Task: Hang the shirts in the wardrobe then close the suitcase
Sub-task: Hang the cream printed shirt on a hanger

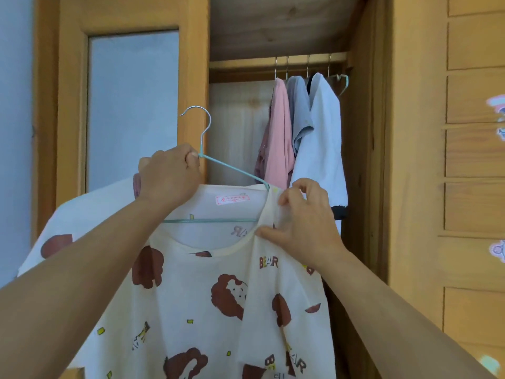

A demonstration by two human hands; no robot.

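A wardrobe door (131, 105) with a frosted pane is seen standing open at the left, and before it a pale green wire hanger (218, 170) is gripped near the base of its metal hook by the left hand (168, 177), the fingers curled round the wire. A cream shirt (207, 296) printed with brown bear heads and the word BEAR is draped over the hanger and held up in front of the open wardrobe, its pink neck label (232, 199) showing inside the collar. Its right shoulder is being pinched by the right hand (303, 225), thumb and fingertips pressed together on the fabric just where the hanger's arm disappears under the cloth. The step in hand is judged to be the seating of the shirt squarely on the hanger; the hook is not yet on the rail (278, 60). Next, the hanger would need to be lifted and the hook carried rightward onto the rail's free stretch. Further right, a pink garment (278, 132), a grey one (300, 110) and a white one (322, 138) are already hung there, with an empty hanger (341, 80) beside them. The suitcase is not shown.
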